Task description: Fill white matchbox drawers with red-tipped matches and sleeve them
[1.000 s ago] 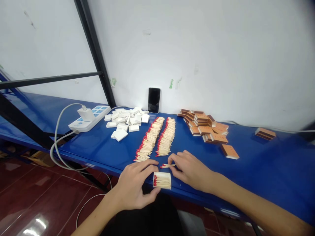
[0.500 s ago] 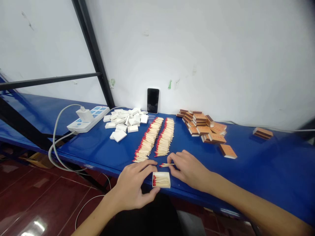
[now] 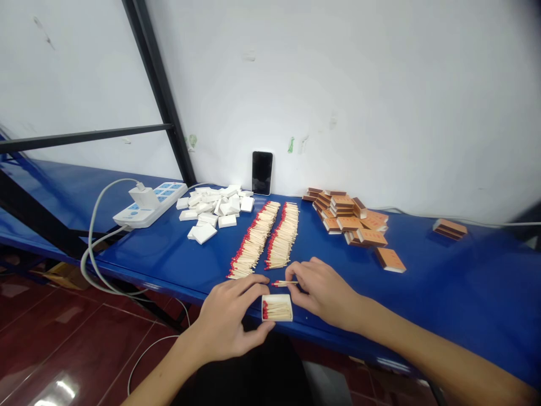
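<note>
A white matchbox tray partly filled with red-tipped matches sits at the table's front edge. My left hand grips its left end, thumb at the near corner and fingers at the far one. Just beyond the tray, my right hand pinches a few matches between thumb and fingers, their red heads pointing left. Two long rows of matches lie farther back, a left row and a right row, heads to the left.
White empty-looking trays are heaped at the back left, beside a power strip with cables. A phone leans on the wall. Orange matchbox sleeves are piled to the right, with one sleeve farther off. A black frame post rises at left.
</note>
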Demonstrator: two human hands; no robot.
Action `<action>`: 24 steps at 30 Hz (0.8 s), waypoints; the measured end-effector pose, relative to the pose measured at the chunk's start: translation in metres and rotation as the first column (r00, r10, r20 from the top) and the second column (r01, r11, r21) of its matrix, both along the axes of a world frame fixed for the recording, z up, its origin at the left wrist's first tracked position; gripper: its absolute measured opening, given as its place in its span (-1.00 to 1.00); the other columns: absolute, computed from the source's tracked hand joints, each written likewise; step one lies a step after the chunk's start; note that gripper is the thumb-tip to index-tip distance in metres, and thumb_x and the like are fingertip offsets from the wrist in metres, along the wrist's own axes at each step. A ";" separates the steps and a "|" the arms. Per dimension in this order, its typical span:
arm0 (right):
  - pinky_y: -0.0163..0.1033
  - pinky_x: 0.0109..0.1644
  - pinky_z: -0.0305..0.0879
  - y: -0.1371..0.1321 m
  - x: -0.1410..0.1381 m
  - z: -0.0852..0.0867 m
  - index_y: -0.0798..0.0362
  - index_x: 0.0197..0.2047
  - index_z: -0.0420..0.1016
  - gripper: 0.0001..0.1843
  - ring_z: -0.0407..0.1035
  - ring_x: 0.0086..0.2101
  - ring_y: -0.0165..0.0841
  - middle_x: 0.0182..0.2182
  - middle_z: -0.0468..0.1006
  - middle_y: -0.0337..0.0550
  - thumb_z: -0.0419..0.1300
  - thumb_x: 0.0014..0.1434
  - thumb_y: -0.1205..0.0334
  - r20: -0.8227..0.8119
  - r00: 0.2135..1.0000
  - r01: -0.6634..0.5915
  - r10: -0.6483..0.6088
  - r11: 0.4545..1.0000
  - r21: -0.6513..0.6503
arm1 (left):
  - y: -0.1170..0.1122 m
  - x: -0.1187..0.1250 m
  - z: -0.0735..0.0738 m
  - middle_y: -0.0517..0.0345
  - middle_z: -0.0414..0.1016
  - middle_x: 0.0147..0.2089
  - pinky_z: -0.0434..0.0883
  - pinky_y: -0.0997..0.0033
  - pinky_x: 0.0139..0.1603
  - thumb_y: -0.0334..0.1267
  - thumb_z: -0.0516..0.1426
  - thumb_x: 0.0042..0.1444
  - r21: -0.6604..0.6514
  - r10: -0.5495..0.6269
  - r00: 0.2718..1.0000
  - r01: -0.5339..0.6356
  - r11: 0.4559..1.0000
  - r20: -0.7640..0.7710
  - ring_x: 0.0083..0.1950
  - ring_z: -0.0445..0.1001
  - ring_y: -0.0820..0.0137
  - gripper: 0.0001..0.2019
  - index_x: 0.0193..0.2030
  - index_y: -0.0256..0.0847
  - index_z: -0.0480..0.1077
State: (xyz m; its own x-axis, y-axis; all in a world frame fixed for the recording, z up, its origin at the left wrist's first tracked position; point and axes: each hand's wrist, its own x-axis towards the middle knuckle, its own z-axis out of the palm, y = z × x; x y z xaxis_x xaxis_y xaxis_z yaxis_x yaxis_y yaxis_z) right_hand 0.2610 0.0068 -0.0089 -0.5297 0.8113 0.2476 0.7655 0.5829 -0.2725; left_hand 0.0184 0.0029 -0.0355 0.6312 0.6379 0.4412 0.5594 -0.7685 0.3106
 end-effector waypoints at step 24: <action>-0.29 -0.26 0.07 -0.014 -0.011 0.002 0.04 -0.29 0.48 -0.92 0.18 -0.51 -0.42 -0.58 0.27 -0.38 0.17 0.25 0.30 -0.190 0.981 -0.067 0.035 0.984 -0.163 | 0.004 0.001 -0.001 0.14 0.59 0.06 0.52 0.31 -0.07 -0.01 0.29 0.14 -0.026 -0.028 0.998 0.030 0.999 0.059 -0.02 0.62 0.23 -0.68 -0.06 -0.10 0.43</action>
